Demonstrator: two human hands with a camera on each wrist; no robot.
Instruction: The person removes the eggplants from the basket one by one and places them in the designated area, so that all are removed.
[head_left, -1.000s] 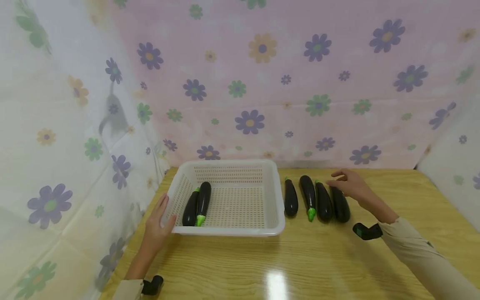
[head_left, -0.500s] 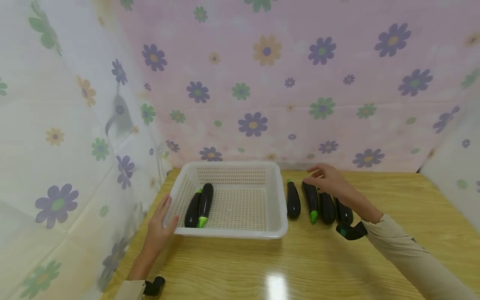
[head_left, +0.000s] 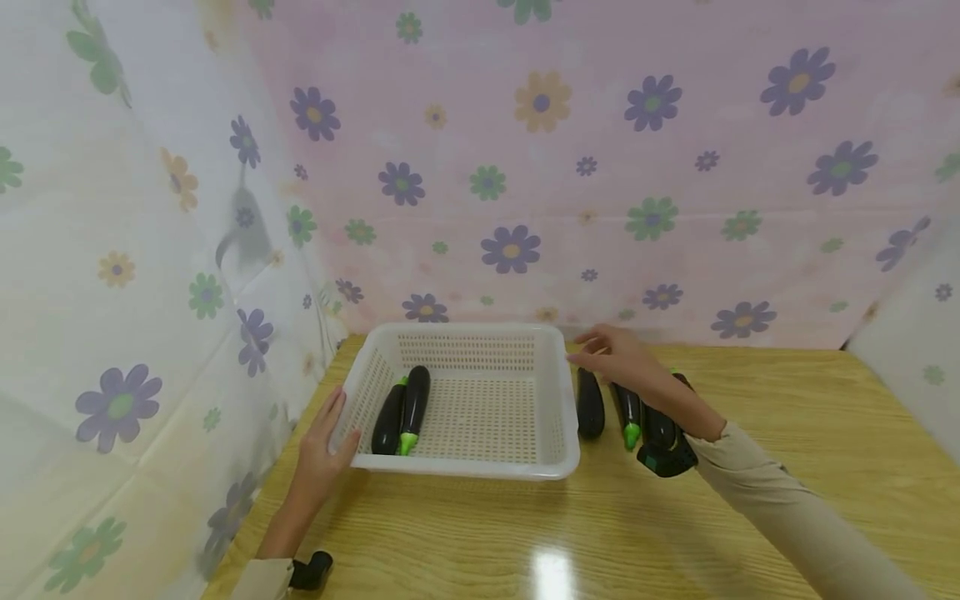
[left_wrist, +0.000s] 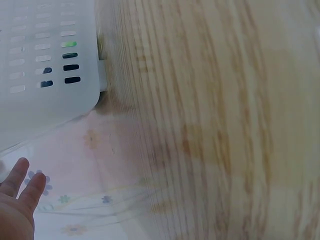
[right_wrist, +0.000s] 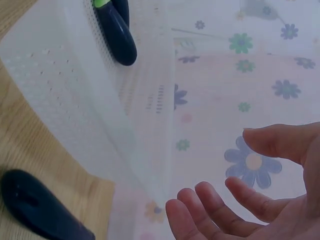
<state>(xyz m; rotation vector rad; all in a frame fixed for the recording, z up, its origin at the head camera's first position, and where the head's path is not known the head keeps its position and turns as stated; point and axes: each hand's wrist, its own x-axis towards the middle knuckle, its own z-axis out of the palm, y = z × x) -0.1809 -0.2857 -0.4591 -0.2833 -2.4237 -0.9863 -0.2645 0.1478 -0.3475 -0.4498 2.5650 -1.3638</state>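
A white plastic basket (head_left: 465,467) with slotted walls stands on the table, two eggplants (head_left: 416,404) lying side by side in its left part. My left hand (head_left: 318,454) rests against the basket's left side with fingers straight. In the left wrist view, the fingers (left_wrist: 32,192) extend beside the basket wall. My right hand (head_left: 618,362) is by the basket's back right corner, above the nearest loose eggplant (head_left: 591,410). It holds nothing; the right wrist view shows thumb and fingers (right_wrist: 212,197) apart. More eggplants (head_left: 628,412) lie in a row under that hand and wrist, partly hidden.
The wood-grain table (head_left: 450,533) extends in front of the basket and to the right of the eggplants. Flower-print cloth (head_left: 510,167) hangs behind the table and at both sides. A black device (head_left: 666,458) is on the right wrist, another (head_left: 311,571) on the left.
My right hand has moved left over the row of eggplants, from the far right one to the basket's right edge. The left hand stays at the basket. The view has shifted slightly.
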